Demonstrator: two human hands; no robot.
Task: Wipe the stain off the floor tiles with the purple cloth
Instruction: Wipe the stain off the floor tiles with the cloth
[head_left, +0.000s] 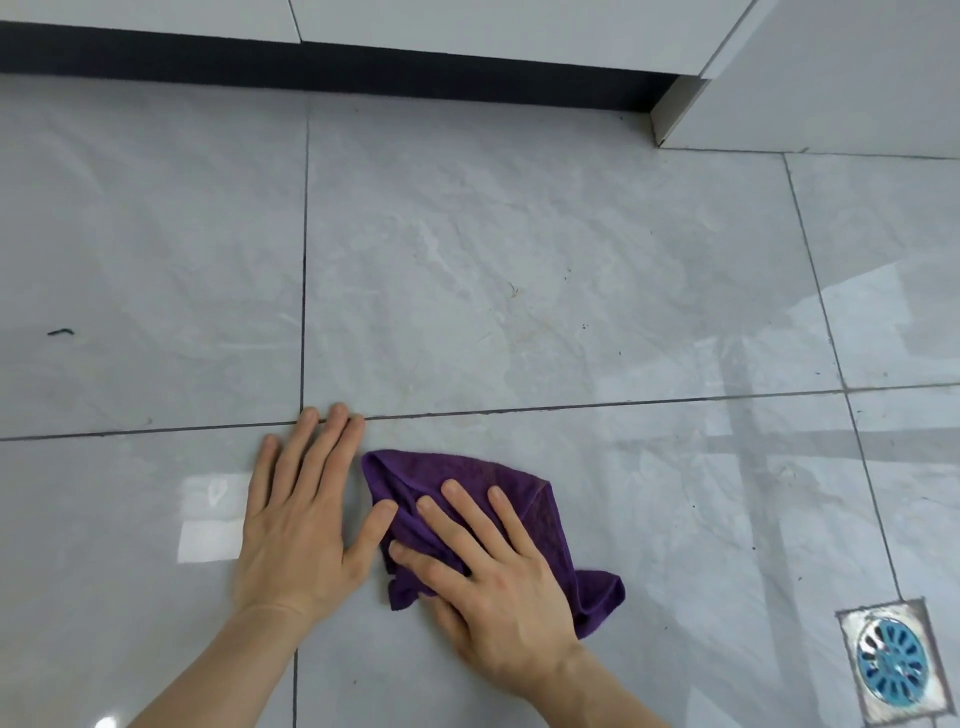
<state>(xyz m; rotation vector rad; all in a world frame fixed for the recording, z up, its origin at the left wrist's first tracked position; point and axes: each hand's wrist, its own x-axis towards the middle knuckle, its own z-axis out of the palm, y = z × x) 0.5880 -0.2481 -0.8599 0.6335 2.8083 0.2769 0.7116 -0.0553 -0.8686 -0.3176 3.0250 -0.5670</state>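
Observation:
A crumpled purple cloth (540, 514) lies on the grey floor tiles (519, 234) near the bottom middle. My right hand (488, 587) rests on top of it, fingers spread and pressing it down. My left hand (306, 514) lies flat on the tile just left of the cloth, fingers together, its thumb touching the cloth's edge. A faint brownish smear (514, 306) with small dark specks marks the tile beyond the cloth. Farther left, a small dark mark (61, 331) sits on another tile.
A square metal floor drain with a blue grate (891, 660) sits at the bottom right. White cabinet fronts with a dark toe kick (332, 67) run along the back. A white cabinet side (831, 78) stands at the back right.

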